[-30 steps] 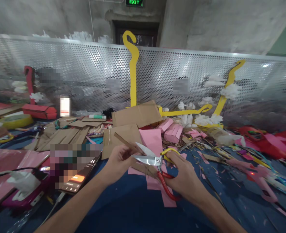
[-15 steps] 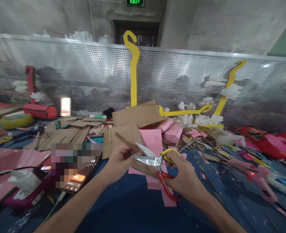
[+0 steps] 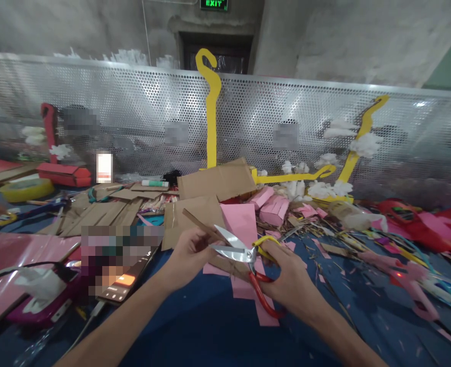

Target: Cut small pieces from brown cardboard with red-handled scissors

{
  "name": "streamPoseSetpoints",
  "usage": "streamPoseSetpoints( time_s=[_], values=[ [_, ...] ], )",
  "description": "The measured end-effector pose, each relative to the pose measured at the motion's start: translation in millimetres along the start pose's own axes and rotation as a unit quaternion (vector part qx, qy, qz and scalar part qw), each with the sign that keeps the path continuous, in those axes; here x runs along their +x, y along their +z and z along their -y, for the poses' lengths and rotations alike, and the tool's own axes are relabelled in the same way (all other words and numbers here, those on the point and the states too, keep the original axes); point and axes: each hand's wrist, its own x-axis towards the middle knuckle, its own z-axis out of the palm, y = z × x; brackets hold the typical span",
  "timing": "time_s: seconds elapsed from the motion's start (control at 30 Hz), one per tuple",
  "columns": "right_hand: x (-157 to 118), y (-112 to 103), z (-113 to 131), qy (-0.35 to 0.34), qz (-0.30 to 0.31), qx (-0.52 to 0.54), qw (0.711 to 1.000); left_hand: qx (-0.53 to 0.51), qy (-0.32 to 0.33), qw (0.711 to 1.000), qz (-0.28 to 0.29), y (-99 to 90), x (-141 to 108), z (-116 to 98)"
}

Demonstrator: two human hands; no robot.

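Observation:
My right hand is closed round the handles of a pair of scissors, one handle yellow and one red. The silver blades are parted and point left. Pinched in my left hand is a narrow brown cardboard strip, whose free end sticks up to the left. The strip passes by the blades close to my left fingertips; whether they touch it I cannot tell. Beneath both hands are pink paper and a brown cardboard piece. My left fingertips are partly hidden.
A yellow hook-shaped cutout stands behind the cardboard. To the left lie a lit phone and a purple power strip with cables. A pink glue gun rests at the right, its small light red. Scraps litter the blue table.
Both hands, the strip and the scissors stay almost in place. The blades look slightly closer together, and the whole view has shifted a little.

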Motion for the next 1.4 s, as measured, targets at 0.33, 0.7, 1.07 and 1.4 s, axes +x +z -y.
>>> streamPoseSetpoints(
  time_s=[0.33,0.7,1.07,1.4],
  values=[
    [-1,3,-3,0.009,0.006,-0.003,1.000,0.012,0.001,1.000,-0.001,-1.1,-1,-3],
    [-1,2,-8,0.025,-0.022,0.011,0.999,-0.019,-0.019,1.000,0.014,-1.2,0,-2],
    [1,1,-1,0.003,-0.033,-0.021,0.999,0.001,0.003,1.000,0.003,0.3,1,-4],
    [1,0,0,-0.011,-0.048,-0.032,0.998,0.017,-0.009,1.000,-0.006,5.3,1,-9]
  ],
)
